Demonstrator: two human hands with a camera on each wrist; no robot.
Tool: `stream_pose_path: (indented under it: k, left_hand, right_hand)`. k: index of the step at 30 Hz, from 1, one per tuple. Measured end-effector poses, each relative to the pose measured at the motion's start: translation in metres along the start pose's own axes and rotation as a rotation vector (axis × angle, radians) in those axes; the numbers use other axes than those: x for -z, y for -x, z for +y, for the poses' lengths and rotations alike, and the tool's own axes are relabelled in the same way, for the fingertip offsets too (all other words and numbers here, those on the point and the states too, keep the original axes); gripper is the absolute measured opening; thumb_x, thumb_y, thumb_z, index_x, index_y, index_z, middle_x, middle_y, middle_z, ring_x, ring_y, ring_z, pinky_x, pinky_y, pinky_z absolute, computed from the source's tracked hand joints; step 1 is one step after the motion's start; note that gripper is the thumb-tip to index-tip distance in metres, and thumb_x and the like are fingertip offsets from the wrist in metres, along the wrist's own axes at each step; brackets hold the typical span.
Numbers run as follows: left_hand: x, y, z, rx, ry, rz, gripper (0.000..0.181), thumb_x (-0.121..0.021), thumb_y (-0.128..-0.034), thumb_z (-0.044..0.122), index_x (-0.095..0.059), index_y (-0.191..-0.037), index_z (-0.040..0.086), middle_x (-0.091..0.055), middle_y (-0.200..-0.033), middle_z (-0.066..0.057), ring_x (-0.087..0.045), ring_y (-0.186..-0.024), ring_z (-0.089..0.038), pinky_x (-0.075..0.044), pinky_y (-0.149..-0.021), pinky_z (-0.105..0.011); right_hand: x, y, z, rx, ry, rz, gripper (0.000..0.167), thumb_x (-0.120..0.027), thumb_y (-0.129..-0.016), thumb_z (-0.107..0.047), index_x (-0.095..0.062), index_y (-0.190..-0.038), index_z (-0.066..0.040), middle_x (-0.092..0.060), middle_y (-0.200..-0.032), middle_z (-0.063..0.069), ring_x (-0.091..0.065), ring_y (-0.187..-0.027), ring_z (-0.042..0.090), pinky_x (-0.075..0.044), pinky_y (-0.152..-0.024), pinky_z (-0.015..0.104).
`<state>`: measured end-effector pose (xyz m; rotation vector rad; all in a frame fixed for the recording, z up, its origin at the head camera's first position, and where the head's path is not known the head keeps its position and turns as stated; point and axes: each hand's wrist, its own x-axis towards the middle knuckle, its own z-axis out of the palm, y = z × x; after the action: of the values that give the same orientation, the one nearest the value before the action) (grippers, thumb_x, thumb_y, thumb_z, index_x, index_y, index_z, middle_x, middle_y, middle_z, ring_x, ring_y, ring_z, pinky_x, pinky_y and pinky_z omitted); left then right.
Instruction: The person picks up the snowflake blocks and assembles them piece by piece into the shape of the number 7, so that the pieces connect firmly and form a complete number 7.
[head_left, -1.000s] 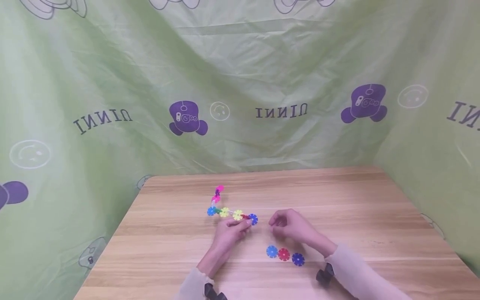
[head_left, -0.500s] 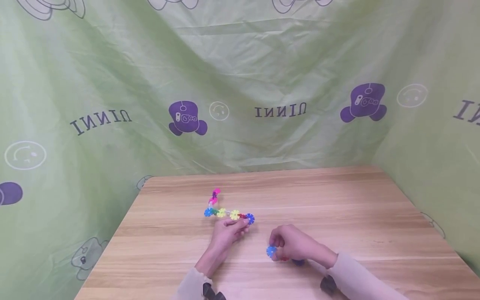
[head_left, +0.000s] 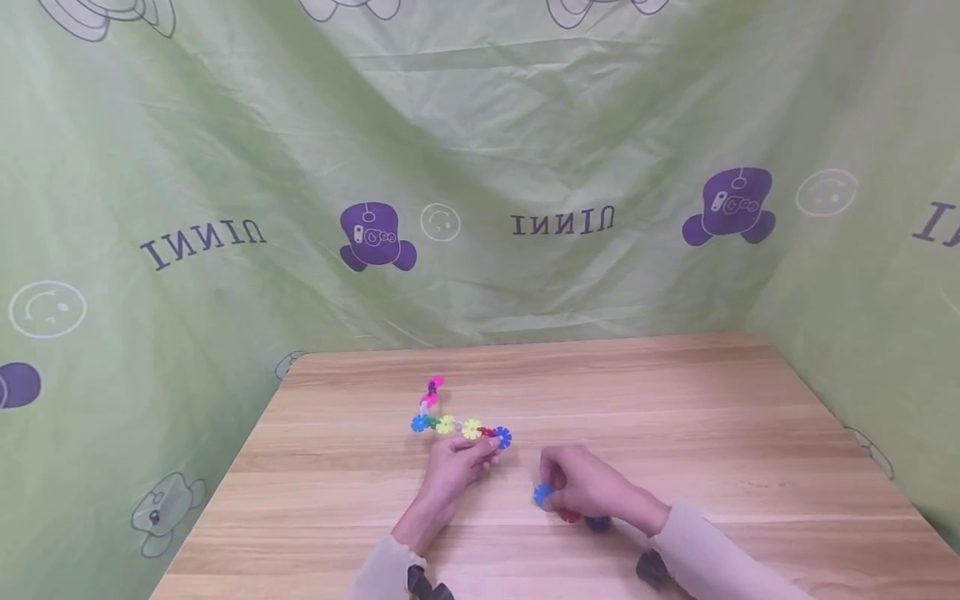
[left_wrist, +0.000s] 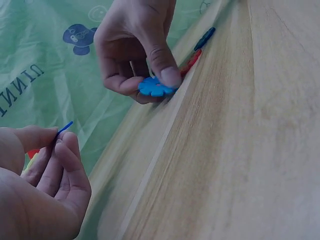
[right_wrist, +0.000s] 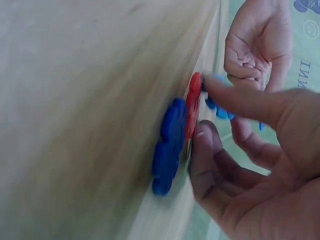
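Observation:
My left hand (head_left: 452, 473) pinches the dark blue disc (head_left: 503, 437) at the near end of a chain of notched plastic discs. From there the chain runs left through red, yellow and green pieces to a light blue disc (head_left: 420, 423), then bends back to pink ones (head_left: 437, 382). Farther right, my right hand (head_left: 588, 483) pinches a loose light blue notched disc (left_wrist: 156, 87) between thumb and fingers, close to the tabletop. Beside that hand lie a red disc (right_wrist: 193, 105) and a dark blue disc (right_wrist: 169, 147), partly covered by the hand in the head view.
The wooden table (head_left: 675, 400) spreads around both hands. A green printed cloth (head_left: 480, 133) hangs behind it and along both sides. Black camera mounts sit at the left wrist (head_left: 429, 583) and the right wrist (head_left: 651, 568).
My right hand has come down toward me onto the row of loose discs and taken hold of the light blue one, now slightly lifted. The left hand with the chain has barely moved.

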<state>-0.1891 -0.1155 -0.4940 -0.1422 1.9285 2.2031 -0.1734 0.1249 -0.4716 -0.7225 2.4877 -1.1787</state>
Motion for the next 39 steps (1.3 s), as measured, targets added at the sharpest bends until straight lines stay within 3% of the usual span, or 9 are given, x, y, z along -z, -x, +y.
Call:
stream_pose_path:
  k: [8, 15, 30, 39]
  left_hand:
    - [-0.005, 0.001, 0.005, 0.017, -0.007, 0.02, 0.032, -0.08, -0.0937, 0.022, -0.076, -0.116, -0.001, -0.081, -0.098, -0.005, -0.075, -0.087, -0.012, -0.064, -0.083, -0.024]
    - [-0.012, 0.0, 0.009, 0.025, -0.025, 0.03, 0.033, -0.08, -0.0941, 0.024, -0.076, -0.118, 0.002, -0.081, -0.102, -0.004, -0.075, -0.091, -0.013, -0.064, -0.086, -0.026]
    - [-0.025, -0.002, 0.014, 0.039, 0.003, 0.054, 0.031, -0.08, -0.094, 0.02, -0.076, -0.117, 0.0, -0.08, -0.1, -0.005, -0.075, -0.089, -0.013, -0.064, -0.086, -0.026]
    - [-0.033, -0.007, 0.016, 0.051, 0.008, 0.082, 0.029, -0.079, -0.0939, 0.018, -0.077, -0.115, -0.002, -0.08, -0.096, -0.004, -0.073, -0.084, -0.011, -0.064, -0.082, -0.024]
  right_hand:
    - [0.005, -0.012, 0.001, 0.021, 0.012, 0.23, 0.02, -0.083, -0.083, -0.002, -0.068, -0.09, -0.013, -0.072, -0.087, -0.003, -0.066, -0.08, 0.008, -0.057, -0.072, 0.018]
    - [0.015, -0.021, -0.002, -0.017, -0.089, 0.365, 0.018, -0.084, -0.083, -0.002, -0.078, -0.098, -0.009, -0.079, -0.092, 0.005, -0.072, -0.083, 0.012, -0.061, -0.074, 0.017]
    - [0.026, -0.029, -0.005, 0.004, -0.05, 0.366, 0.011, -0.086, -0.082, -0.004, -0.08, -0.086, -0.012, -0.079, -0.082, 0.0, -0.068, -0.075, 0.006, -0.059, -0.071, 0.019]
    - [0.028, -0.031, -0.009, -0.036, -0.047, 0.385, 0.015, -0.084, -0.08, 0.001, -0.077, -0.084, -0.012, -0.076, -0.079, -0.001, -0.066, -0.072, 0.007, -0.058, -0.068, 0.018]
